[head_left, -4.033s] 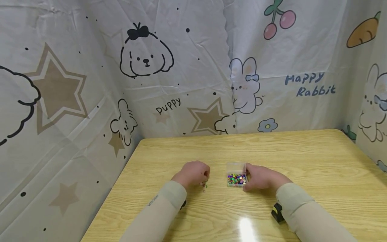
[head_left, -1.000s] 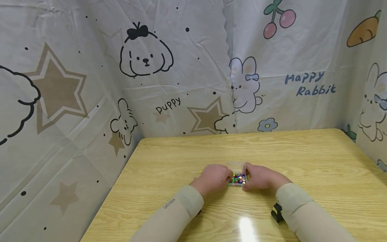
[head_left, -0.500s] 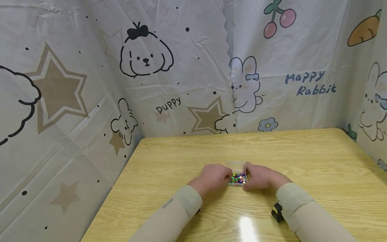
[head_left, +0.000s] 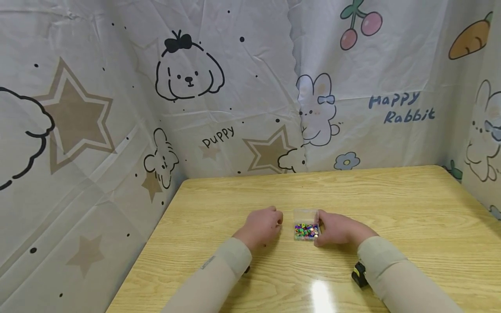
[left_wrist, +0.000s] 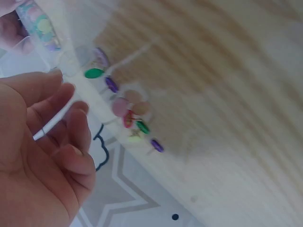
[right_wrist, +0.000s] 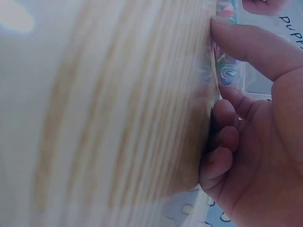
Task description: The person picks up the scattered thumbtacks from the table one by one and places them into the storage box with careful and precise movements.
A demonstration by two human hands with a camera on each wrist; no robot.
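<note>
A small clear plastic box (head_left: pixel 305 214) stands with its lid up on the wooden table, filled with colourful thumbtacks (head_left: pixel 305 231). My right hand (head_left: pixel 339 229) grips its right side, with the thumb (right_wrist: pixel 236 38) along the front in the right wrist view. To the left of the box, my left hand (head_left: pixel 261 226) hovers with loosely bent fingers and nothing between them. Several loose thumbtacks lie in a rough line beside it in the left wrist view, among them a green thumbtack (left_wrist: pixel 94 73) and a purple thumbtack (left_wrist: pixel 157 145). In the head view that hand mostly hides them.
The wooden table (head_left: pixel 411 204) reaches back to a white curtain (head_left: pixel 250 87) printed with cartoon animals and stars. Curtain also hangs along the left and right sides. A black wrist device (head_left: pixel 359 274) shows under the right cuff.
My left hand went from the loose thumbtacks to the box, where its fingers were at the left edge, and has since drawn back left. The right hand has stayed on the box.
</note>
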